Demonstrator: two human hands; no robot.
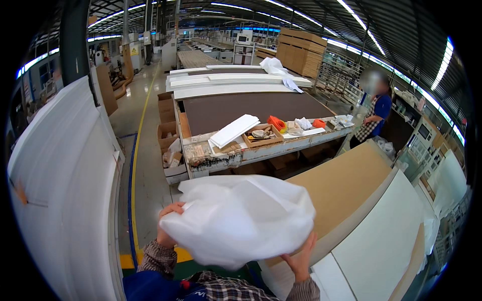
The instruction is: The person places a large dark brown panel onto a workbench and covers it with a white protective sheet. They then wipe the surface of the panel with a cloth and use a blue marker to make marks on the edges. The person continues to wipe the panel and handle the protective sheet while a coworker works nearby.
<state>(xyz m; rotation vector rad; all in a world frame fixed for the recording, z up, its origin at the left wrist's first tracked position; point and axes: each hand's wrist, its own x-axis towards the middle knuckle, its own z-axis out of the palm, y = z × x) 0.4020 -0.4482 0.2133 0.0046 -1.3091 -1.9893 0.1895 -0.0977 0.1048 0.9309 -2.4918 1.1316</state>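
A soft white foam packing sheet (pixel 241 215), crumpled and bulging, is held up in front of me between both hands. My left hand (pixel 168 220) is closed on its left edge, with the fingers curled over the rim. At the lower right edge of the sheet, my right hand (pixel 303 253) grips it from below, its thumb and fingers partly behind the material. To the right, close to that hand, lie a tan board (pixel 346 185) and large white panels (pixel 381 226). The sheet hides part of the floor and the near end of the tan board.
Ahead stands a worn workbench (pixel 226 163) with a brown top, white strips (pixel 201 92), a wooden tray (pixel 263 142) and orange tape (pixel 276 123). Tall white sheets (pixel 65 190) lean at left beside a marked aisle (pixel 145 150). A co-worker (pixel 376 113) stands at right.
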